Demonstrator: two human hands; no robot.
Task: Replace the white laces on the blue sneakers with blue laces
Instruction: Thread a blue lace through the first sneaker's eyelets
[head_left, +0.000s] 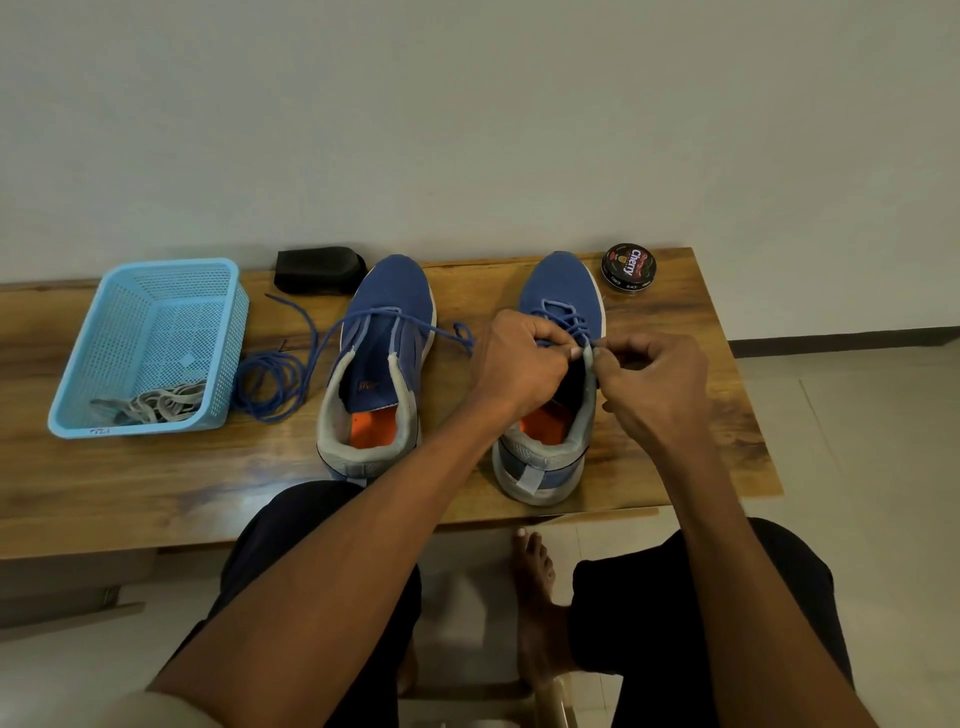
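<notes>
At the far left of the wooden worktop (156, 483) stands a light blue perforated plastic basket (150, 343) with the removed white laces (156, 405) heaped in its near corner. Behind and to its right lies a black oblong brush or sponge block (319, 270). Next comes a loose blue lace (275, 374), coiled on the wood and running up into the left blue mesh sneaker with grey collar (384, 364); that shoe looks only started, threaded through its front eyelets with the tongue open.

Further right, both hands work on the right blue sneaker (561, 312), which carries several crossings of a second blue lace (566, 319). The left hand (524, 364) is curled closed over the shoe's inner eyelet edge, its fingertips pinched near the lace. The right hand (654, 384) is pinched together on the lace end just at the top outer eyelet. A round black shoe polish tin (628, 267) sits at the far right, well apart.

The step appears to be threading an upper eyelet. To do it well, I would hold the eyelet flap steady with the left hand, feed the tip straight through, then pull slack evenly so the crossings lie flat and both ends stay matched.
</notes>
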